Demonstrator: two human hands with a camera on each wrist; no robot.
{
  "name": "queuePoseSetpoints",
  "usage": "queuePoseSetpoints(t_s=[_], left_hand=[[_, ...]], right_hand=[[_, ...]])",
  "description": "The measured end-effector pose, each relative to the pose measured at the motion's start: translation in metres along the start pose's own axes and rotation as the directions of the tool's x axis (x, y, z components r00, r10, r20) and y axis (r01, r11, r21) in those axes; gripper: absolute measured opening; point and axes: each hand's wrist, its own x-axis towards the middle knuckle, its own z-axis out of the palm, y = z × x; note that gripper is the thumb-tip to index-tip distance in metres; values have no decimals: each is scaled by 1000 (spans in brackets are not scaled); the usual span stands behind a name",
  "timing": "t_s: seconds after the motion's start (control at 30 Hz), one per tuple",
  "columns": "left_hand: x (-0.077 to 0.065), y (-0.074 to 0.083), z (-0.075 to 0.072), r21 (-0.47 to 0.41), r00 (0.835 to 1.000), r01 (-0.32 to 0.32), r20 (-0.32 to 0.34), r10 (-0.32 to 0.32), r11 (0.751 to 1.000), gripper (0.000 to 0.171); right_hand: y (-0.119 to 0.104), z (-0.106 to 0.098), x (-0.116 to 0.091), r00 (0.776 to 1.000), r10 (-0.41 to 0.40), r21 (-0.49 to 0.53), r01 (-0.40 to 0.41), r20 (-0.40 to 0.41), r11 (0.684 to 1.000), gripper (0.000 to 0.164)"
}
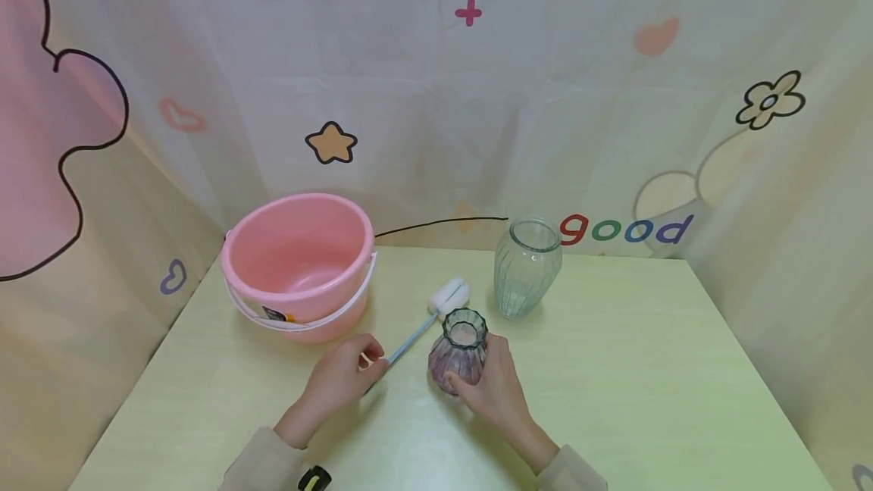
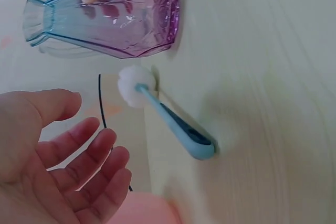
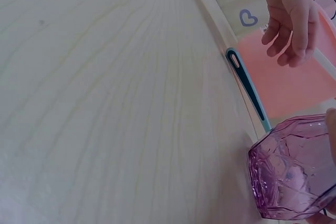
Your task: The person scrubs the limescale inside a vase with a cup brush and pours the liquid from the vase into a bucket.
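Observation:
My right hand [image 1: 503,394] grips a small faceted glass vase [image 1: 446,361], thumb on the near side and fingers round the far side. Its glass fades from bluish at the ruffled neck to purple at the base, as the left wrist view shows. Left of it lies a bottle brush [image 2: 181,129] with a white sponge head [image 1: 450,294] and a blue handle with a dark inlay. My left hand [image 1: 343,376] hovers over the handle end, its fingers loosely bent and holding nothing; the left wrist view shows space between hand and brush.
A pink bucket [image 1: 298,248] with a white handle stands at the back left of the pale wooden table [image 1: 655,370]. At the back, right of the brush head, stands a taller clear, ribbed glass vase [image 1: 521,275]. A printed curtain [image 1: 423,97] hangs behind and at the sides.

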Motion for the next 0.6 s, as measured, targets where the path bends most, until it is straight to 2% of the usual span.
queuePoseSetpoints(t_s=[0.2,0.37,0.47,0.6], left_hand=[[-13,-5,-15,-92,998,-3,-62,-3,996,6],[-17,-11,-29,-155,993,3,-114,-21,988,9],[-18,-14,-39,-180,985,-7,-172,-24,984,9],[-20,-16,-54,-208,966,-17,-257,-38,978,8]], right_hand=[[1,1,-1,999,29,60,-30,17,998,75],[2,1,-1,995,77,111,-84,62,990,77],[2,2,-1,992,94,134,-105,80,986,76],[1,2,0,991,101,146,-112,85,983,77]])
